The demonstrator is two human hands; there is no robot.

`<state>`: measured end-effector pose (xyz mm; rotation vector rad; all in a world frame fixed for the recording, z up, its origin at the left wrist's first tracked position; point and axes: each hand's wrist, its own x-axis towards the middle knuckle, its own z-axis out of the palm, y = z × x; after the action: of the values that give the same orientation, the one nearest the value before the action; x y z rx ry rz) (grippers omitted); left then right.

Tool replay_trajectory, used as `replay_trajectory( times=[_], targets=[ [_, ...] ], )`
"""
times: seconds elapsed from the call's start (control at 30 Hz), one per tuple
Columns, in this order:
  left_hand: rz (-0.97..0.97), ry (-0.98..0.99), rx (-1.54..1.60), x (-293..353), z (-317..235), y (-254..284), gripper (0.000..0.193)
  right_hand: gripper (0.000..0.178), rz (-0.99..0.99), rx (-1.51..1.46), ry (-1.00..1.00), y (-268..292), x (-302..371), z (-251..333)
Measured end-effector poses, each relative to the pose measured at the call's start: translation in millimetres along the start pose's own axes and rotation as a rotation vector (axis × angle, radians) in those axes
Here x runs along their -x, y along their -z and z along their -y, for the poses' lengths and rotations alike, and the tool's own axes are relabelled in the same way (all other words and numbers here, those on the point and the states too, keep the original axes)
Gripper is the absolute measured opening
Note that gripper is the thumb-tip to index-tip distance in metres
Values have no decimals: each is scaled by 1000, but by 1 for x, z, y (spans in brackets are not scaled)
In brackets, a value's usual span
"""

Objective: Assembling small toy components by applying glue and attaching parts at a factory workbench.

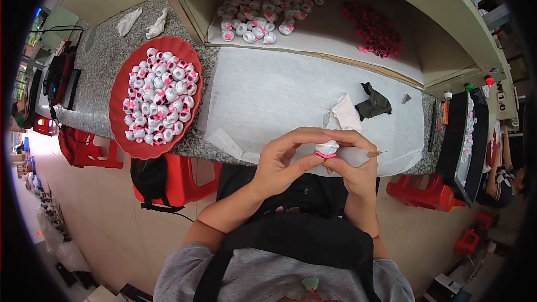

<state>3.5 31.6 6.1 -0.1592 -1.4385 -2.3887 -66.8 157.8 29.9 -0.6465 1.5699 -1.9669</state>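
Close in front of me, both hands meet at a small white rounded piece with a pink rim (326,149). The thumb and fingers of my left hand (272,162) pinch it from the left. My right hand (362,178) pinches it from the right, and also carries a translucent squeeze bottle (354,157) with a thin needle tip pointing right. Just beyond my fingers lie a crumpled white cloth (347,113) and a dark grey cloth (373,103). A flat whitish strip (226,143) rests on the white sheet (263,86), left of my hands.
A red scalloped tray (118,114) heaped with white-and-pink pieces (159,92) stands at the left. The shelf ahead bears more white pieces (263,8) and a pile of dark pink parts (376,31). Red stools (196,182) stand below. A black tray (456,145) is at the right.
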Motion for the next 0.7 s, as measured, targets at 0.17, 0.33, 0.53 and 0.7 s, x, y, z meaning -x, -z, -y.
replay_trajectory(
  times=[0.17, 0.33, 0.53, 0.7],
  targets=[
    [3, -49, -56, 1, 1, -1, 26, 34, -11, -23, -9, -1, 1, 2],
    [16, -78, -51, 2, 5, 0, 23, 31, -10, -83, 30, -3, 4, 0],
    [-13, -73, -16, 2, 3, -5, 19, 25, -40, -146, 45, -6, 7, 0],
    [-37, -85, -57, 2, 2, -9, 16, 25, -45, -145, 61, -5, 8, -1]
  ],
)
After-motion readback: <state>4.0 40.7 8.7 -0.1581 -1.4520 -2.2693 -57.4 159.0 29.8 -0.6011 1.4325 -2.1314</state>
